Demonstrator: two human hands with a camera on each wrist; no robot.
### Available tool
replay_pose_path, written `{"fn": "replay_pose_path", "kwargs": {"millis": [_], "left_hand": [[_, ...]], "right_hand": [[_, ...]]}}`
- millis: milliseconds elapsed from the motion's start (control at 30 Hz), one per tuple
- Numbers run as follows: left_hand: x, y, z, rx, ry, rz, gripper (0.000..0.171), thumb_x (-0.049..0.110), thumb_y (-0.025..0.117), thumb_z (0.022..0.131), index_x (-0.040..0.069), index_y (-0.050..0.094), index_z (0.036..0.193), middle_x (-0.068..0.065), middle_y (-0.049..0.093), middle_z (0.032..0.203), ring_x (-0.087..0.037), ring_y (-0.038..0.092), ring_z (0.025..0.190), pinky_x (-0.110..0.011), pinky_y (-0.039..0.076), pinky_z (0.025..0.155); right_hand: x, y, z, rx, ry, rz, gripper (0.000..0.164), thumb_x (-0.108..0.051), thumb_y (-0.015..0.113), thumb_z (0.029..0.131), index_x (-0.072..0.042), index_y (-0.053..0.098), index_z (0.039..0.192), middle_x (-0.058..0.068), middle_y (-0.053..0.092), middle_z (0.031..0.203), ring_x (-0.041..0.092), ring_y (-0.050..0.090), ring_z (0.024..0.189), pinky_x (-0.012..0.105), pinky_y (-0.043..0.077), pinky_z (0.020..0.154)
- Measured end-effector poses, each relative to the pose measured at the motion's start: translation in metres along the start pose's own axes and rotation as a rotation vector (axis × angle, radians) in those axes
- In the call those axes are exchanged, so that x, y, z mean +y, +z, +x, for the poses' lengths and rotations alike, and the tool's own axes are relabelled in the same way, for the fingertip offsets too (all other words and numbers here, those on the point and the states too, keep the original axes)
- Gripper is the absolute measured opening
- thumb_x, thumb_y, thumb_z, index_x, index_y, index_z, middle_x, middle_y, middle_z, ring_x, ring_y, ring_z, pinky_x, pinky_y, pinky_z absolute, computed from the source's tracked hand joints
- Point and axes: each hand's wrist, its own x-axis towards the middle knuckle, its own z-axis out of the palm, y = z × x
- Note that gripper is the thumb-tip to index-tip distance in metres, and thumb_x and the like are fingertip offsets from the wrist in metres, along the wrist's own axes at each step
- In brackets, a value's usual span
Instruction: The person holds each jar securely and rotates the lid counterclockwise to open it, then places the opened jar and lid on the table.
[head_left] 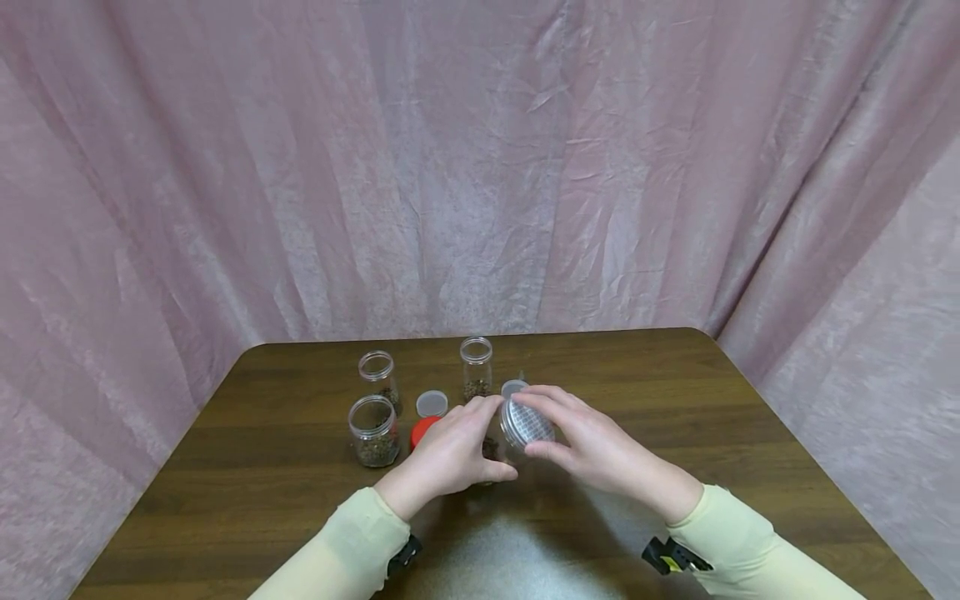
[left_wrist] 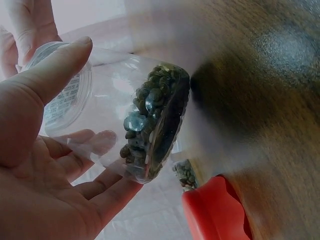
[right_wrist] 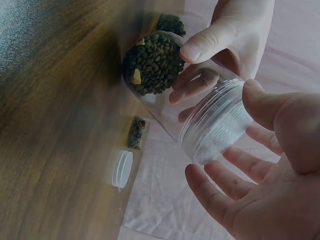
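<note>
A clear jar (left_wrist: 112,80) with dark brown-green seeds or beans at its bottom is held tilted above the table. My left hand (head_left: 453,454) grips its body, thumb on one side and fingers round the other. Over the mouth sits a clear lid (right_wrist: 220,122) with small print on its top. At the lid's rim my right hand (head_left: 600,446) has its thumb on one side and its fingertips on the other. Amid the contents in the right wrist view are a couple of yellowish pieces. Whether the lid is screwed tight, I cannot tell.
On the brown wooden table (head_left: 675,400), two lidless jars, one short (head_left: 375,446) and one behind it (head_left: 377,371), stand left. Farther back is a slim jar (head_left: 476,362). A whitish lid (head_left: 432,403), another lid (head_left: 513,387) and a red object (head_left: 423,429) lie near my hands.
</note>
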Motion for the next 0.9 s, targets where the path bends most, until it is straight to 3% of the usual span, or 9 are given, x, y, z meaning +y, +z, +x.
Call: {"fn": "replay_pose_path", "kwargs": {"millis": [367,700,900], "left_hand": [[-0.0016,0.0010,-0.0001,0.005,0.005,0.001,0.092,0.043,0.100,0.082,0.009,0.055,0.155,-0.009,0.065,0.143,-0.033,0.066,0.124,-0.051,0.058,0.099],[-0.0027,0.0019,0.0006,0.004,0.002,-0.001,0.093,0.043,0.100,0.082,0.009,0.054,0.156,-0.009,0.065,0.142,-0.032,0.066,0.123,-0.051,0.058,0.099],[-0.0032,0.0019,0.0004,0.007,0.000,-0.006,0.094,0.043,0.100,0.082,0.009,0.054,0.156,-0.009,0.066,0.141,-0.032,0.066,0.122,-0.051,0.058,0.098]], "right_hand": [[0.0017,-0.0011,-0.0004,-0.028,-0.034,0.024,0.065,-0.020,0.082,0.101,-0.013,0.056,0.160,0.010,0.054,0.162,0.033,0.055,0.145,0.057,0.050,0.113],[-0.0018,0.0006,0.0016,0.004,0.074,-0.023,0.063,-0.038,0.078,0.105,-0.016,0.057,0.160,0.009,0.056,0.160,0.034,0.058,0.143,0.059,0.053,0.108],[-0.0019,0.0021,0.0025,0.008,0.081,-0.018,0.064,-0.036,0.079,0.104,-0.015,0.057,0.160,0.011,0.058,0.158,0.034,0.059,0.142,0.059,0.053,0.109]]}}
